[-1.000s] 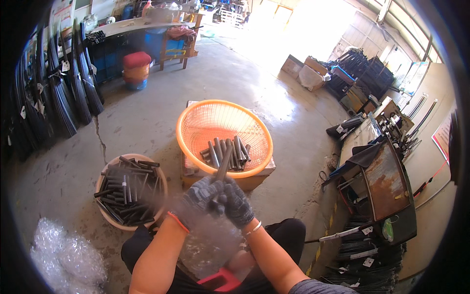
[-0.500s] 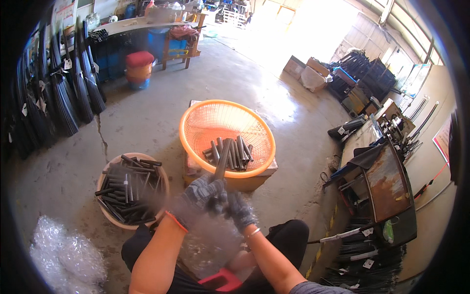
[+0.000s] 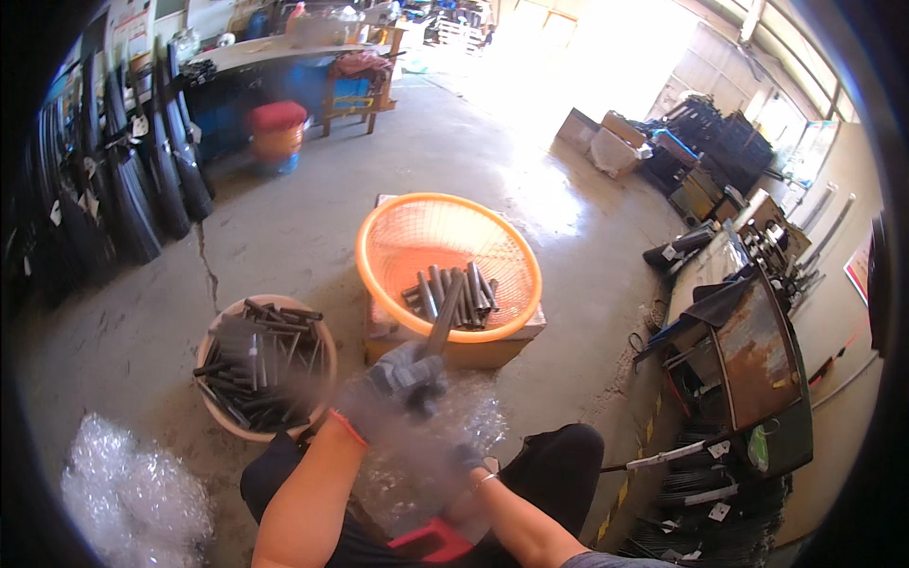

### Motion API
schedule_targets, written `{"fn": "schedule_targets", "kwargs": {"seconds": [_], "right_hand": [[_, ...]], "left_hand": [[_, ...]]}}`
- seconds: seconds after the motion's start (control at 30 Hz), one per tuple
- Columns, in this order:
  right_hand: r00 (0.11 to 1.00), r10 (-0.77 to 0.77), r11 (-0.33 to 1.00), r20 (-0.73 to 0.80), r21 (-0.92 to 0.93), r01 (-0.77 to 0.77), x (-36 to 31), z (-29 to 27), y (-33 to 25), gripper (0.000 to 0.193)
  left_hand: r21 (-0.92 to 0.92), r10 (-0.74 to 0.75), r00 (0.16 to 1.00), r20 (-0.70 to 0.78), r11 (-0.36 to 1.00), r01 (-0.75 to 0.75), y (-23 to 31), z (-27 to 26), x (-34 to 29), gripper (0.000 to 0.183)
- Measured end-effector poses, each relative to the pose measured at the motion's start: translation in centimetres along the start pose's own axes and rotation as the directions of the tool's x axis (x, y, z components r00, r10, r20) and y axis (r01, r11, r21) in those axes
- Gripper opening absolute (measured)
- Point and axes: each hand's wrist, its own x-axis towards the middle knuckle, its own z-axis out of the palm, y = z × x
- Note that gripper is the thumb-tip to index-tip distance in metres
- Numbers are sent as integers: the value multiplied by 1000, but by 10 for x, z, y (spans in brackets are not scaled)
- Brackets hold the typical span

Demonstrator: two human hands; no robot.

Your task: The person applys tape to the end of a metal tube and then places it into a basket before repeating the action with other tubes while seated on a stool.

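My left hand (image 3: 402, 381), in a grey knit glove with an orange cuff, is closed round a black tube (image 3: 439, 329) that slants up over the near rim of an orange mesh basket (image 3: 386, 241). Several short dark tubes (image 3: 473, 293) lie inside this basket. Below and to the right, near my right knee, is my gloved right hand (image 3: 464, 462); motion blur and haze smear its fingers. A pinkish round tub (image 3: 331, 364) at the left holds many black tubes (image 3: 265, 355). Clear plastic film (image 3: 473, 417) lies under my hands.
The basket rests on a box (image 3: 488, 352). Crumpled clear plastic (image 3: 133, 488) lies at the lower left. Long black bundles (image 3: 133, 189) lean at the far left. A cluttered bench with a rusty panel (image 3: 757, 364) stands at the right. A red-topped bucket (image 3: 277, 128) is farther back.
My right hand has moved away from my left hand, down and slightly right toward my knee. The left hand keeps hold of the tube. The whole view has shifted slightly.
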Motion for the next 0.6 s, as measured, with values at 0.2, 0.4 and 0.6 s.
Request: {"fn": "schedule_targets", "kwargs": {"seconds": [0.2, 0.4, 0.6], "right_hand": [[837, -482, 598, -257, 602, 529, -63, -106, -180, 41], [829, -474, 416, -296, 754, 508, -75, -105, -218, 28], [946, -228, 973, -230, -79, 216, 16, -22, 0, 34]], "left_hand": [[71, 46, 998, 51, 996, -49, -2, 2, 9, 34], [120, 66, 998, 10, 990, -67, -5, 5, 10, 33], [154, 21, 999, 42, 988, -28, -3, 4, 6, 32]]}}
